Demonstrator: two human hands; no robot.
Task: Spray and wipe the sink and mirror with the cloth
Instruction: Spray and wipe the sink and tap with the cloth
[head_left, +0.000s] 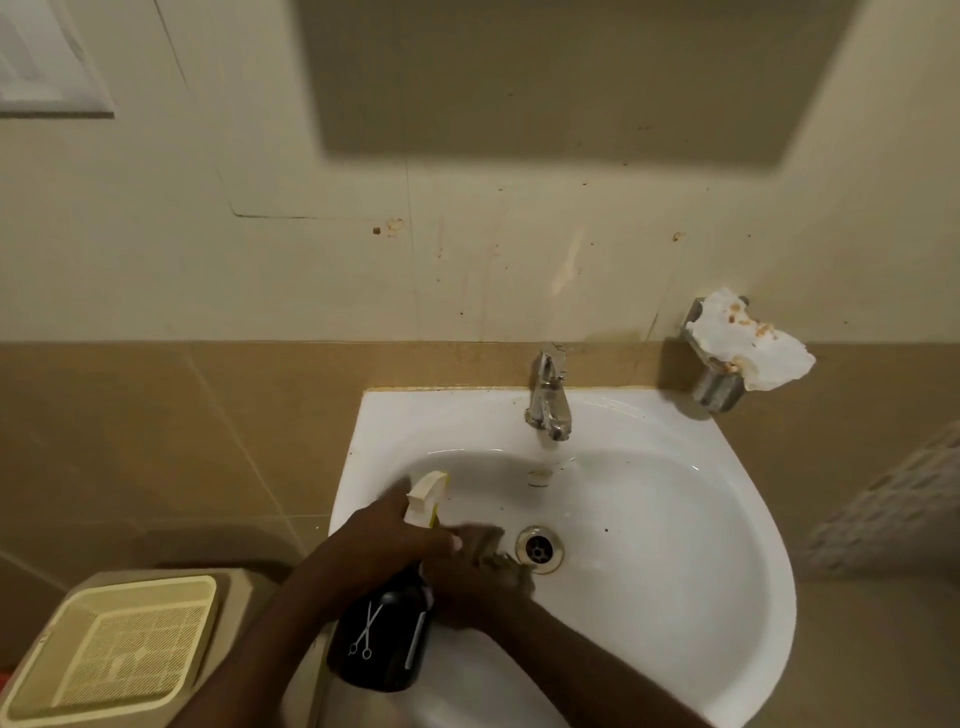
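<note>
The left hand (384, 540) has its grip closed round the neck of the spray bottle (387, 634), holding it over the near left rim of the sink (675, 519). The bottle looks rigid and, I'd guess, part full, so moderately heavy; its dark glossy body could slip when wet, and the neck just under the pale trigger head (426, 493) seems the surest hold. Its long axis runs from the base nearest the person up and away, with the nozzle aimed toward the back of the basin. The right hand (483, 577) is blurred beside the drain (539, 548), fingers apparently bunched on something dark, perhaps the cloth; I cannot tell for sure. Soft and limp, it would gather best into the palm.
</note>
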